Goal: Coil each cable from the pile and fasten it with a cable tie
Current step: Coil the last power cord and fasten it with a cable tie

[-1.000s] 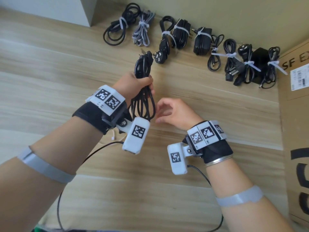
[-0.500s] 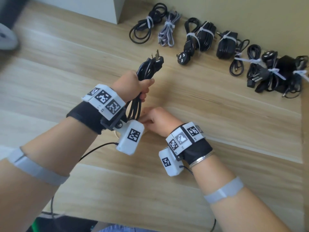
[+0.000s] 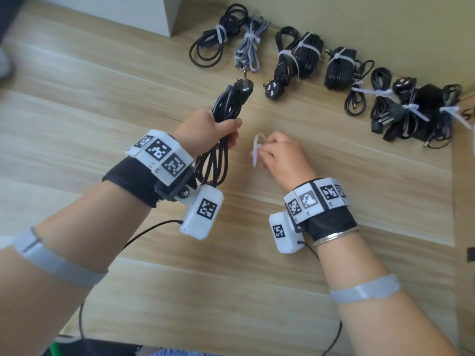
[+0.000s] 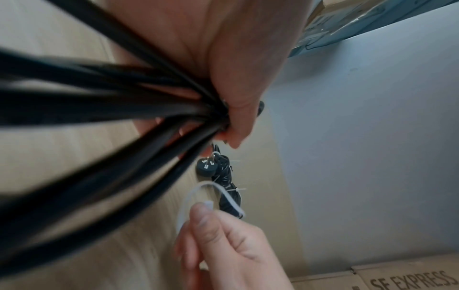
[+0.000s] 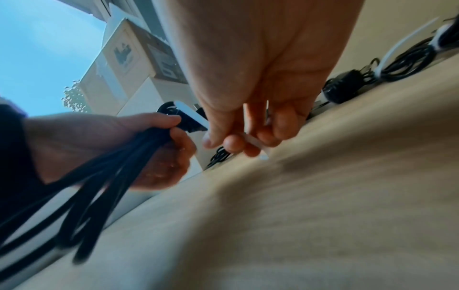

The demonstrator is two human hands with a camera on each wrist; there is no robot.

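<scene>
My left hand (image 3: 210,129) grips a coiled black power cable (image 3: 227,104) around its middle, above the wooden table (image 3: 102,104). The plug end points up and away, and the loops hang below my fist (image 4: 104,109). My right hand (image 3: 280,155) is just to the right of it and pinches a white cable tie (image 3: 257,147) bent into a loop. The tie (image 4: 198,196) is apart from the cable. In the right wrist view the tie (image 5: 253,142) runs between my thumb and fingertips, with the cable (image 5: 116,166) to the left.
A row of several coiled cables and adapters, each bound with a white tie (image 3: 321,68), lies along the far wall. A cardboard box (image 3: 465,201) stands at the right table edge. A white block (image 3: 144,11) stands at the back left.
My right hand has come up from under the left wrist and moved right, now holding a white cable tie. The left hand still holds the coil, tilted slightly more.
</scene>
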